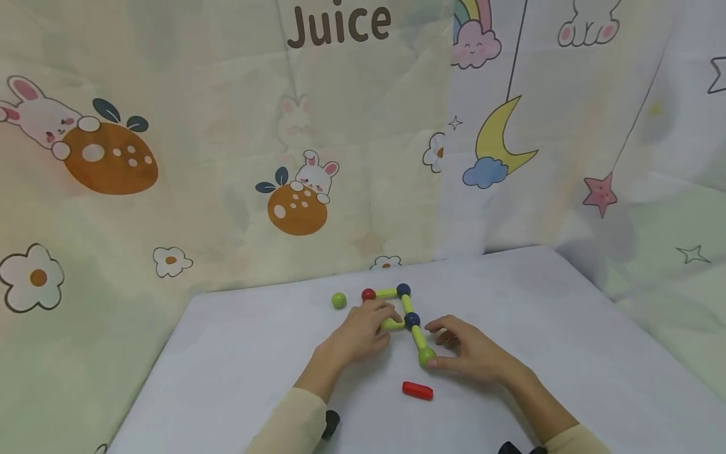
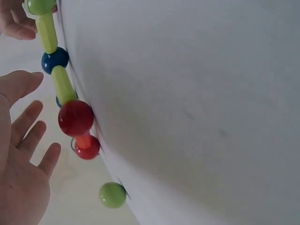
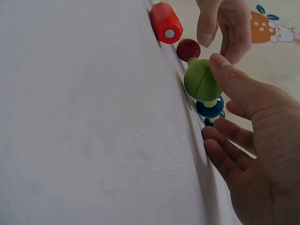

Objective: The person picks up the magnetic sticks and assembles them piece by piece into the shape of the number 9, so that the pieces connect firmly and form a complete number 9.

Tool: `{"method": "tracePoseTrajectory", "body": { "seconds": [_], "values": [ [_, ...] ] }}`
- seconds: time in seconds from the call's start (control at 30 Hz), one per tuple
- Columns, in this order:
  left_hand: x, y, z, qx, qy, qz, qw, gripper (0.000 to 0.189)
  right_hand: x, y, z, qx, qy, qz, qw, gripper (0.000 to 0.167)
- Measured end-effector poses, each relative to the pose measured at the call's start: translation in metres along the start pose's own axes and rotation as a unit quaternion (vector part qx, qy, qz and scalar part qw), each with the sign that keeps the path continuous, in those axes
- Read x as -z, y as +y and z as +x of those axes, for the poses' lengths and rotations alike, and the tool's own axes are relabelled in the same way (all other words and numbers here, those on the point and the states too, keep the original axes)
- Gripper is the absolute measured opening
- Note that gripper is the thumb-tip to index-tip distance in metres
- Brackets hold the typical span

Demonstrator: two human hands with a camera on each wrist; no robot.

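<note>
A construction of sticks and balls lies on the table: a red ball (image 1: 368,294), two blue balls (image 1: 412,320) and a green ball (image 1: 426,357) are joined by yellow-green sticks (image 1: 418,337). In the left wrist view, a nearer red ball (image 2: 76,118) connects through a red-orange stick (image 2: 83,140) to the other red one. My left hand (image 1: 363,331) hovers over that side, fingers loose and apart from the pieces, hiding part of them from above. With its thumb, my right hand (image 1: 476,350) touches the green end ball; its other fingers are spread beside the construction, gripping nothing.
A loose green ball (image 1: 338,300) lies at the back, left of the construction. Nearer to me is a loose red stick (image 1: 417,390), its end disc visible in the right wrist view. Behind the white table (image 1: 244,366) hangs a printed cloth (image 1: 215,157).
</note>
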State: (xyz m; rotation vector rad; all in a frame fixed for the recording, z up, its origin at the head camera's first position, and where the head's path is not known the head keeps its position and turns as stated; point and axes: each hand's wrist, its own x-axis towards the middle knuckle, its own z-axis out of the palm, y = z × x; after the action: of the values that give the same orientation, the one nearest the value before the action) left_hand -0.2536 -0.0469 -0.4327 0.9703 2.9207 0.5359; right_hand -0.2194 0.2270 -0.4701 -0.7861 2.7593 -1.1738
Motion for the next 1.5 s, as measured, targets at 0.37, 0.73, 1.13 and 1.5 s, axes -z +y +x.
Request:
{"method": "tracePoseTrajectory", "body": {
  "seconds": [0.37,0.73,1.13,1.5],
  "values": [
    [0.001,-0.011,-0.022,0.012,-0.007,0.001,0.9999,0.036,0.002,0.001,0.015,0.007,-0.047,-0.012,0.9988,0.086],
    [0.009,-0.011,-0.043,0.001,0.013,0.000,0.9999,0.033,0.003,-0.001,0.029,-0.009,-0.097,0.000,0.9952,0.088],
    [-0.001,-0.001,-0.052,-0.043,-0.028,0.010,0.9986,0.031,-0.003,-0.002,0.031,-0.029,-0.112,0.016,0.9931,0.096],
    [-0.006,0.011,-0.059,-0.048,-0.096,-0.045,0.9931,0.035,0.001,0.001,0.031,-0.045,-0.117,0.001,0.9921,0.097]
  ]
}}
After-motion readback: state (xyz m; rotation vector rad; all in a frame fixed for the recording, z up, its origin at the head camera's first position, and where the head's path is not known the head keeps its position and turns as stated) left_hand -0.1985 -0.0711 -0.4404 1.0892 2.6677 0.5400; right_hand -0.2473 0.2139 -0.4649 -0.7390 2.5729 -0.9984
